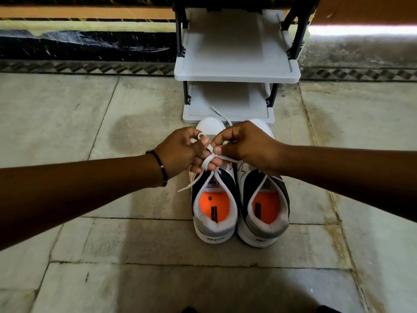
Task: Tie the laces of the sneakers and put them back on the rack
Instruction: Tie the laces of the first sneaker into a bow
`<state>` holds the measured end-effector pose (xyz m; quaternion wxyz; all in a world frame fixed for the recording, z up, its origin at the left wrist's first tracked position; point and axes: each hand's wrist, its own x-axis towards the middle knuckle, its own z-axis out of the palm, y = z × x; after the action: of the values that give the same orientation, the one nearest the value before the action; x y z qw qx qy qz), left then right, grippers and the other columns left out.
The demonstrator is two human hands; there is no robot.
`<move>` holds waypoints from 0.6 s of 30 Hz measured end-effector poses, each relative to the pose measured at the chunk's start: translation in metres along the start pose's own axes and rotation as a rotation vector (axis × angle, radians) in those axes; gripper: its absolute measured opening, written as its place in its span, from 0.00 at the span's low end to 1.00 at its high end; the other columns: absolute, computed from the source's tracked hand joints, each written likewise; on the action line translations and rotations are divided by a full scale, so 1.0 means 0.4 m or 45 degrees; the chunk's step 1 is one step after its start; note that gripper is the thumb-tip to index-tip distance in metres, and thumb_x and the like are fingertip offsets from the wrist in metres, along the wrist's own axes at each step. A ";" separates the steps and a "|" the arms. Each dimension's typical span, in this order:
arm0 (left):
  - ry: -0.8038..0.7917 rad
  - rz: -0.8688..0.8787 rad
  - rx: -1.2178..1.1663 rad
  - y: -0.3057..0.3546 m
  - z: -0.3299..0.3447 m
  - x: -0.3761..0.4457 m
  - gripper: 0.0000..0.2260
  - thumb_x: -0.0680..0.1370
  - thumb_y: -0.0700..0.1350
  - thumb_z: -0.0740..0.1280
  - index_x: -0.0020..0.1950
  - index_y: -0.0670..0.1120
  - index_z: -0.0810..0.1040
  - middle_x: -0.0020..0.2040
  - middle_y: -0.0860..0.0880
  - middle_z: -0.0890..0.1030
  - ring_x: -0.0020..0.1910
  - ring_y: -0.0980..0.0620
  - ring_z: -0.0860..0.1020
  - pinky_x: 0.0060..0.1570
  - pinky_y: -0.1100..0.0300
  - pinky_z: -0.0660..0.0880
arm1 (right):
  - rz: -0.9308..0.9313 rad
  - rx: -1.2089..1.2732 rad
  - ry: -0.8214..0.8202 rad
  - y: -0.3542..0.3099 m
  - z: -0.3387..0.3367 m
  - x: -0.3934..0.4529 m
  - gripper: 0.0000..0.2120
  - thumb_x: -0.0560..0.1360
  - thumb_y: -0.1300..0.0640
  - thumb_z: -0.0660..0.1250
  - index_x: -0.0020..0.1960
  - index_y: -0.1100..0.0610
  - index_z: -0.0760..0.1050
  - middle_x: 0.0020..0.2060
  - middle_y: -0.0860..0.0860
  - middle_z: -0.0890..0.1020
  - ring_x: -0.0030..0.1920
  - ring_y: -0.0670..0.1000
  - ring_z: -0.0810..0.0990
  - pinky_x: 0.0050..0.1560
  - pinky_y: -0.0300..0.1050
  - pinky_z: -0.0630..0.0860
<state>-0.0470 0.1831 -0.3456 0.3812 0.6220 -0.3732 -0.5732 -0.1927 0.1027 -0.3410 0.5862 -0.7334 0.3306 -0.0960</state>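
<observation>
Two sneakers [240, 199] on floor | two hands [212, 150] pinching left sneaker's lace [208, 162] | one rack [237, 71]

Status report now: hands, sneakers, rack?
Left hand and right hand both pinching left sneaker's lace, knot unfinished. Sneakers on floor. Rack ahead, nothing blocking.

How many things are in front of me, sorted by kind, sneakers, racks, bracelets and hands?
Sneakers: 2, the left sneaker and the right sneaker
Shoe rack: 1
Bracelet: 1
Hands: 2, the left hand and the right hand, both on the white lace
Total: 6
</observation>
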 end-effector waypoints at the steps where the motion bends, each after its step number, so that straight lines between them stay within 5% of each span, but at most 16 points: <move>1: -0.005 0.009 0.005 -0.003 -0.002 0.001 0.03 0.78 0.45 0.59 0.45 0.48 0.68 0.29 0.51 0.84 0.29 0.56 0.82 0.28 0.65 0.75 | 0.006 -0.002 0.014 0.003 0.002 0.002 0.04 0.72 0.67 0.66 0.44 0.62 0.79 0.30 0.49 0.78 0.27 0.37 0.76 0.32 0.28 0.73; 7: -0.065 0.054 0.177 -0.018 -0.009 0.001 0.08 0.76 0.35 0.61 0.47 0.49 0.69 0.30 0.54 0.83 0.32 0.63 0.80 0.31 0.67 0.70 | -0.154 -0.420 0.092 0.004 0.005 0.013 0.04 0.71 0.63 0.69 0.44 0.59 0.83 0.32 0.43 0.80 0.31 0.37 0.77 0.37 0.25 0.71; 10: -0.044 -0.007 0.179 -0.015 -0.010 0.010 0.08 0.76 0.34 0.60 0.48 0.48 0.70 0.30 0.54 0.81 0.30 0.62 0.79 0.30 0.67 0.71 | -0.418 -0.775 0.057 -0.011 0.004 0.014 0.05 0.71 0.63 0.68 0.44 0.59 0.83 0.38 0.50 0.84 0.38 0.47 0.80 0.41 0.36 0.74; 12: -0.031 -0.085 0.101 -0.013 -0.010 0.014 0.07 0.77 0.36 0.60 0.47 0.48 0.71 0.35 0.51 0.79 0.33 0.59 0.78 0.31 0.67 0.73 | -0.526 -0.914 0.049 -0.014 -0.006 0.014 0.06 0.71 0.63 0.68 0.44 0.59 0.83 0.40 0.53 0.85 0.41 0.52 0.81 0.42 0.43 0.75; 15: -0.055 -0.169 -0.006 -0.011 -0.012 0.016 0.06 0.77 0.40 0.61 0.42 0.50 0.71 0.39 0.49 0.78 0.40 0.55 0.78 0.39 0.60 0.74 | -0.573 -1.006 0.005 -0.012 -0.018 0.012 0.07 0.71 0.62 0.68 0.47 0.57 0.83 0.42 0.53 0.84 0.43 0.53 0.82 0.42 0.40 0.73; 18: -0.067 -0.147 0.014 -0.017 -0.014 0.016 0.07 0.75 0.43 0.64 0.52 0.48 0.71 0.44 0.49 0.79 0.43 0.53 0.77 0.41 0.58 0.75 | -0.582 -1.048 -0.026 -0.013 -0.017 0.009 0.07 0.72 0.60 0.67 0.47 0.56 0.83 0.41 0.53 0.84 0.42 0.54 0.81 0.41 0.45 0.76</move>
<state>-0.0410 0.1807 -0.3542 0.3339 0.6294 -0.3497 -0.6084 -0.1918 0.0956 -0.3350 0.2137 -0.9597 0.1655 -0.0764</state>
